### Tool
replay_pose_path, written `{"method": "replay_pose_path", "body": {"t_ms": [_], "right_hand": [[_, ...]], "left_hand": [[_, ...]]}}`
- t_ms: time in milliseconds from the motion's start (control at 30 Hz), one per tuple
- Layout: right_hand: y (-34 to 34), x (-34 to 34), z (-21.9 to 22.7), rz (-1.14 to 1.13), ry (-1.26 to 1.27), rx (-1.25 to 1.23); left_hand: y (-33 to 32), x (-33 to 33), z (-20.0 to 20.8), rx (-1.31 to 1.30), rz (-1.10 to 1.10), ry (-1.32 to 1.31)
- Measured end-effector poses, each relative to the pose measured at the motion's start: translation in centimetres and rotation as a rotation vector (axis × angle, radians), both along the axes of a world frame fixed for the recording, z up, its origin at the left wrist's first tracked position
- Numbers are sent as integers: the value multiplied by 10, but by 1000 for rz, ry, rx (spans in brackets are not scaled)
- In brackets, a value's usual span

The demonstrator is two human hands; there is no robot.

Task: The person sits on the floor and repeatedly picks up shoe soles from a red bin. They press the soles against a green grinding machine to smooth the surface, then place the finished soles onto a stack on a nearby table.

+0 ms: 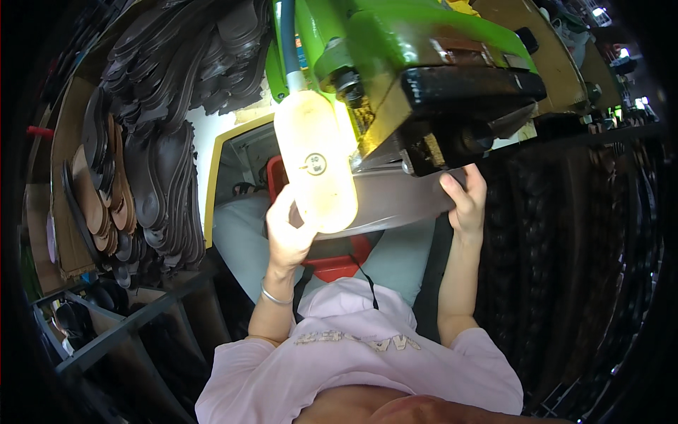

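Both my hands hold a long dark brown shoe sole (406,198) level under the head of a green machine (445,35). My left hand (288,230) grips its left end, thumb and fingers closing on the edge, partly behind a glowing lamp (318,191). At the other end my right hand (466,201) pinches the sole close to the machine's black lower part (452,145). Part of the sole's upper edge is hidden by the lamp and the machine.
Stacks of dark soles (166,191) and a few tan ones (92,184) fill a cardboard box (70,240) on the left. Rows of dark pieces (558,247) hang along the right. Below the sole is a red seat-like thing (339,267). A metal rack (120,332) stands lower left.
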State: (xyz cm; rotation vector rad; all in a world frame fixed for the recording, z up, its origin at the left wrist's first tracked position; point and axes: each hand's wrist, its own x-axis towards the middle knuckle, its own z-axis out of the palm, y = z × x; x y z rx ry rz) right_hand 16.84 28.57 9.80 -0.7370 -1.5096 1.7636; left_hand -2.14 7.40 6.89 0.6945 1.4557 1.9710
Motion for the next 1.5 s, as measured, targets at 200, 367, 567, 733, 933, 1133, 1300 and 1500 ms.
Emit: {"method": "replay_pose_path", "body": {"t_ms": [200, 367, 567, 733, 933, 1133, 1300, 1500], "right_hand": [[-20, -56, 4, 194, 140, 48], [-34, -60, 1, 162, 106, 116], [29, 9, -12, -77, 48, -12], [34, 17, 15, -186, 9, -8], [23, -12, 15, -38, -30, -35], [0, -33, 2, 83, 1, -113], [-29, -51, 3, 255, -11, -156], [-45, -68, 14, 348, -123, -96]], "left_hand": [[-40, -30, 6, -80, 116, 30], [-64, -32, -11, -143, 167, 58], [23, 9, 10, -65, 122, 331], [57, 21, -27, 99, -4, 179], [20, 13, -3, 40, 93, -59], [-13, -10, 25, 20, 88, -201], [-54, -33, 6, -85, 100, -208], [-94, -36, -27, -78, -14, -315]]}}
